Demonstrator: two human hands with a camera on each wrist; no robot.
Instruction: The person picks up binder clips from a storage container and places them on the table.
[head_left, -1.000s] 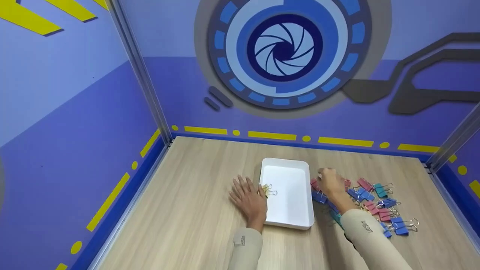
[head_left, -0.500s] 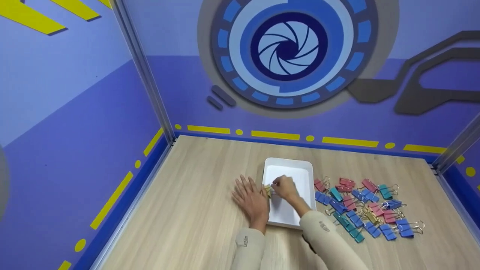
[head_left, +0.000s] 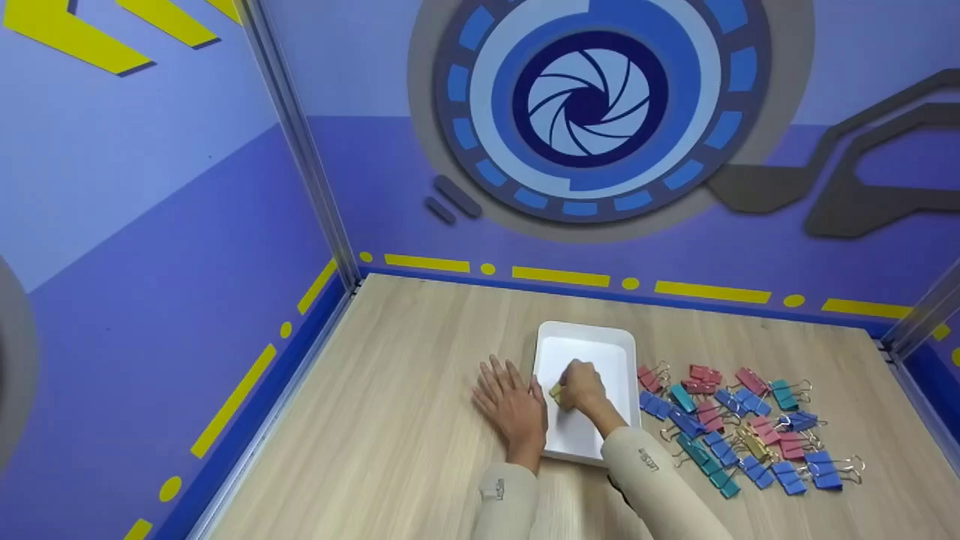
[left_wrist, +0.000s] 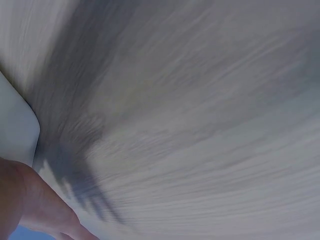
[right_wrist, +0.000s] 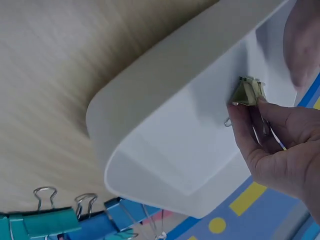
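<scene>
Inside the white tray (head_left: 589, 442), my right hand (head_left: 583, 386) pinches a yellow binder clip (right_wrist: 248, 92) between thumb and fingers, near the left wall. The clip's wire handles lie partly behind the fingers in the right wrist view. My left hand (head_left: 512, 409) rests with fingers spread along the tray's left side, its thumb at the rim. Only part of that hand (left_wrist: 42, 205) shows in the left wrist view, beside a rounded tray corner (left_wrist: 17, 122).
Right of the tray, binder clips lie scattered on the wooden table (head_left: 405, 390): blue (head_left: 825, 471), red (head_left: 750, 381), teal (head_left: 697, 454) and yellow (head_left: 752, 444). A purple-blue wall (head_left: 375, 195) with metal corner posts encloses the table's back and sides.
My right hand has moved left from the scattered clips into the tray and taken hold of the yellow clip, which has shifted slightly off the left wall. The left hand stays beside the tray.
</scene>
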